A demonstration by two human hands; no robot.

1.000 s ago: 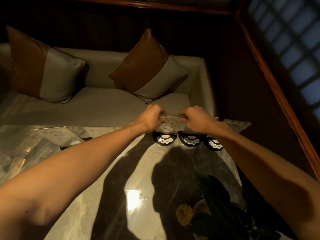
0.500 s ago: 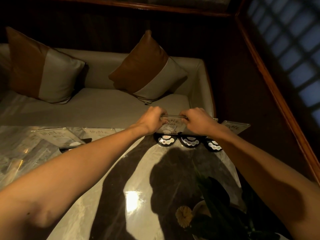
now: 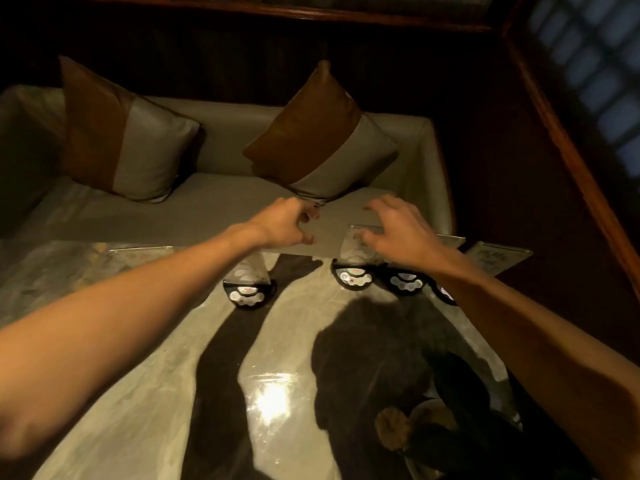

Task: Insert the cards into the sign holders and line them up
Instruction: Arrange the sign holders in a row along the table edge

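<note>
Flat sign holder (image 3: pixel 138 252) lies at left edge of the bench (image 3: pixel 145 341). Left hand (image 3: pixel 282 221), fingers curled loosely, empty, hovers above a lone standing holder (image 3: pixel 247 271) at centre. Right hand (image 3: pixel 398 230), fingers spread wide, sits over the row of holders (image 3: pixel 353 249) at centre right. Risk: spread fingers or forearm could knock the row over or skew it; the lone one stands well apart, out of line.

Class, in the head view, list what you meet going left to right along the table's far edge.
Flat holder → left-hand stand → left hand → right hand → far-right holder.
</note>
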